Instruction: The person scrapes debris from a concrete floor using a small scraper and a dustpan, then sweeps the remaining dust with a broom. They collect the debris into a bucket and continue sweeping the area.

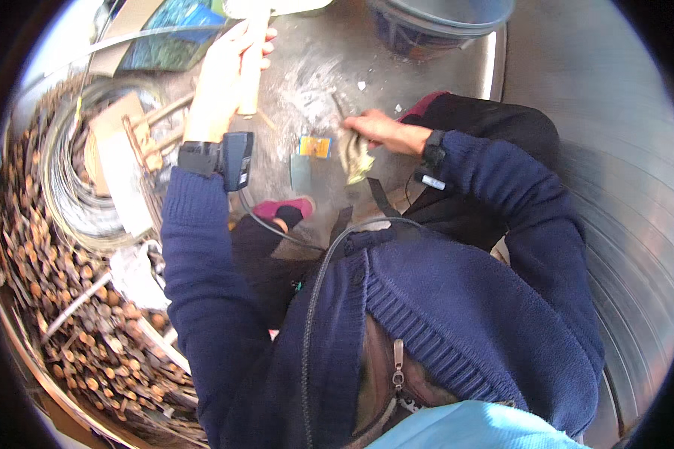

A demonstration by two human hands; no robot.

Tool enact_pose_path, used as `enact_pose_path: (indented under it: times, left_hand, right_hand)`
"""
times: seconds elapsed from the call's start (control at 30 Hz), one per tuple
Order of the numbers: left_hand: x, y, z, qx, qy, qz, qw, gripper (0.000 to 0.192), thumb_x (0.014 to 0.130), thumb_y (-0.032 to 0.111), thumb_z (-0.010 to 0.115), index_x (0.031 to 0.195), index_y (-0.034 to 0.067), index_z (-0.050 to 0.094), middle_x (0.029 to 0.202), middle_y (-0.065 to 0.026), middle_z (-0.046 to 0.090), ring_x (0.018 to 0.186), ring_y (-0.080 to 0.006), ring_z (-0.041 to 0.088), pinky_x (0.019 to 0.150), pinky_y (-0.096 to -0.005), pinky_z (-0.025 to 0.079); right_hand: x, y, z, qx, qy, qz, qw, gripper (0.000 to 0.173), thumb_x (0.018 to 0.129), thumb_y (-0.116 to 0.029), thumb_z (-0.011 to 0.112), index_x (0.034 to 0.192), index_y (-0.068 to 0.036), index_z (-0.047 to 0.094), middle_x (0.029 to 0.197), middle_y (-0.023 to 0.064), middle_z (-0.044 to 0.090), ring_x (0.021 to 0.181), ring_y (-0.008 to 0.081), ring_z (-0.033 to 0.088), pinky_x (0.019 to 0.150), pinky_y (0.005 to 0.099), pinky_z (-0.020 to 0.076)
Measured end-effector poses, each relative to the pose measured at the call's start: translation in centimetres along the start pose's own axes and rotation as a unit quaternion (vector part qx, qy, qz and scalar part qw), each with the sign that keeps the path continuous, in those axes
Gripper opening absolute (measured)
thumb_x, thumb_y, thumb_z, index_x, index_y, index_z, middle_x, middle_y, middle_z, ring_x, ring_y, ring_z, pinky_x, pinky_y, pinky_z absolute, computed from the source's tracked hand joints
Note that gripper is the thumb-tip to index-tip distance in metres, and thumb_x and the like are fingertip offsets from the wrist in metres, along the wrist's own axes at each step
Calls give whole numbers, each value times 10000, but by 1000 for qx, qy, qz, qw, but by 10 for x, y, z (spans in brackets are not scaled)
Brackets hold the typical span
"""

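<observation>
My left hand (pixel 216 84) is closed around a pale wooden handle (pixel 251 78) at the upper left. The handle's top meets a pale flat piece (pixel 292 5), cut off by the picture's edge and too bright to identify. My right hand (pixel 377 129) grips a crumpled, yellowish-white cloth (pixel 354 154) that hangs towards the floor. A thin dark strip (pixel 337 105) sticks up beside its fingers; whether it is part of the cloth I cannot tell. Between the hands, a small yellow-and-blue packet (pixel 315 147) lies on the floor, with a grey-green rectangular piece (pixel 300 173) just below it.
A plastic bucket (pixel 393 36) stands at the top. Corrugated metal sheeting (pixel 606 168) lines the right side. At left are a wire coil (pixel 62 191), a pale board (pixel 126 185), stacked thin sticks (pixel 106 370) and a white plastic bag (pixel 137 275). A cable (pixel 314 303) crosses my body.
</observation>
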State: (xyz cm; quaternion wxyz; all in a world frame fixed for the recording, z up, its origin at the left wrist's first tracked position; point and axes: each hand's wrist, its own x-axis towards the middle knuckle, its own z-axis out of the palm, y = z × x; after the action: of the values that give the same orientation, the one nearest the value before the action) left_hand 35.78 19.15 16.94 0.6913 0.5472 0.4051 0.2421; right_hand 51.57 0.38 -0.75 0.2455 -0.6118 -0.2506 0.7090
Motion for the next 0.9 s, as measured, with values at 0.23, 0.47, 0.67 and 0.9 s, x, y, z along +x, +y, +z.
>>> enact_pose_path:
  times: [0.23,0.47,0.67,0.9]
  left_hand:
    - [-139,-36,-115,68,81,-39,994,269,979,188,506,1126,-14,606,937,-11,624,777,-47,534,673,-182,461]
    - [-198,-96,-189,-98,189,-52,976,366,961,117,503,1298,-25,491,1037,-86,623,804,-108,570,627,-216,473]
    - [-210,-129,-218,-171,231,-77,955,362,960,120,509,1293,-22,497,1029,-96,624,785,-114,560,629,-221,465]
    - [-208,-111,-225,-211,238,-55,947,399,958,120,511,1333,-11,471,1027,-86,622,785,-104,544,635,-201,444]
  right_hand:
    - [47,54,7,-446,112,-2,888,524,748,-431,628,993,32,624,908,251,663,902,396,642,793,464,490]
    - [90,123,119,-597,-10,-222,771,411,811,-350,614,1059,-42,500,951,195,648,904,373,635,763,473,499]
    - [120,174,211,-605,-101,-220,759,393,824,-345,623,1030,-41,483,934,186,649,854,373,639,706,470,500]
    - [167,170,209,-603,-114,-210,761,398,787,-305,664,1016,-17,511,893,192,656,842,359,650,703,461,508]
